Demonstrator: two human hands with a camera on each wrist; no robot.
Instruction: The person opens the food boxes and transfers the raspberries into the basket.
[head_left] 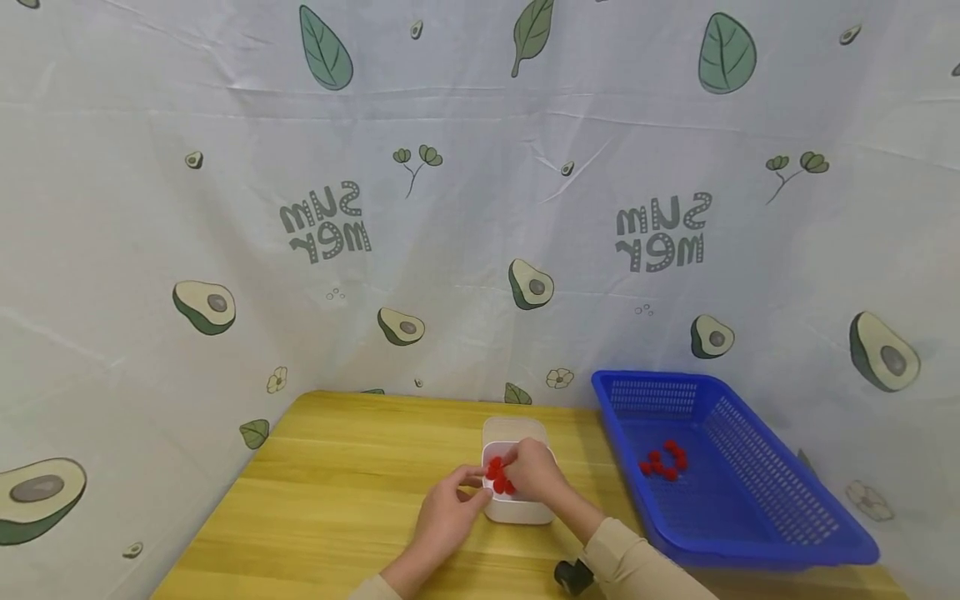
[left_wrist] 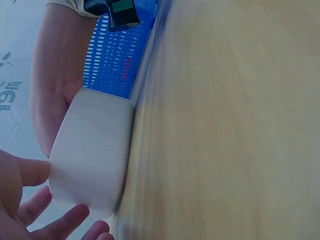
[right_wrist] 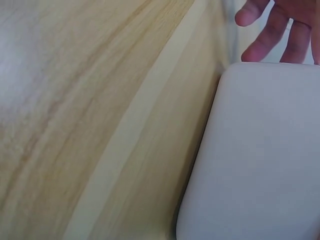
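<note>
The white box [head_left: 517, 512] stands toward the far edge of the desk [head_left: 337, 475], left of the blue basket [head_left: 720, 504]. The left hand [head_left: 446, 515] has a loose grip, touching the box's left side; whether the right hand [head_left: 536, 472] pinches red pieces [head_left: 499, 485] inside, I cannot tell. The box seems light, stiff, slick: best held by opposite walls.
</note>
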